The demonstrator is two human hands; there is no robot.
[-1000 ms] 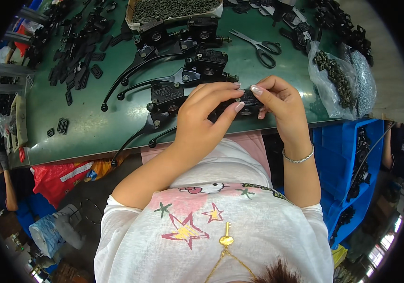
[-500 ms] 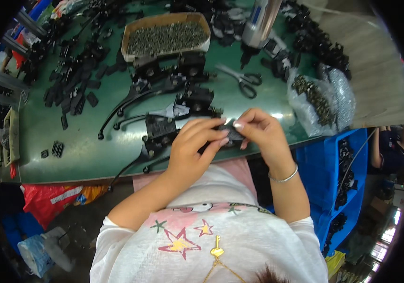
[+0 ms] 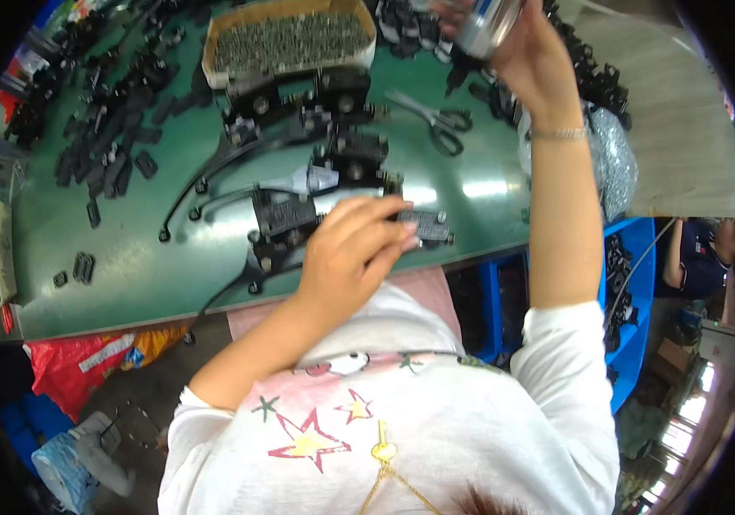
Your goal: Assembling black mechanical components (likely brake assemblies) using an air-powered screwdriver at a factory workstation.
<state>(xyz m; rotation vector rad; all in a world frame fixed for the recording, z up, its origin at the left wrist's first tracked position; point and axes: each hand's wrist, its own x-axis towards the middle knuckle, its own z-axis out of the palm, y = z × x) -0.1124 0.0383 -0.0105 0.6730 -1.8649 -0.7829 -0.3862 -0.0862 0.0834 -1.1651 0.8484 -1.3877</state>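
Note:
My left hand (image 3: 346,245) is closed over a black brake lever assembly at the table's near edge. Its fingertips press on the rectangular black reservoir (image 3: 429,226), which sticks out to their right with small screws showing at its corners. Up at the top edge, my right hand (image 3: 532,73) wraps round a silver, cylinder-shaped power screwdriver (image 3: 489,30); the picture cuts off its upper part. Several more black lever assemblies (image 3: 286,213) lie in a group left of and beyond my left hand, their curved levers pointing left.
A carton of small screws (image 3: 210,64) stands at the back. Scissors (image 3: 436,123) lie right of the lever assemblies. Loose black parts (image 3: 114,167) cover the left of the green table (image 3: 153,275). Plastic bags (image 3: 612,163) sit at the right edge, blue bins (image 3: 633,343) below.
My right hand has left the black reservoir and risen up and right to the power screwdriver, which has tilted. My left hand stays on the assembly. The whole view has shifted slightly.

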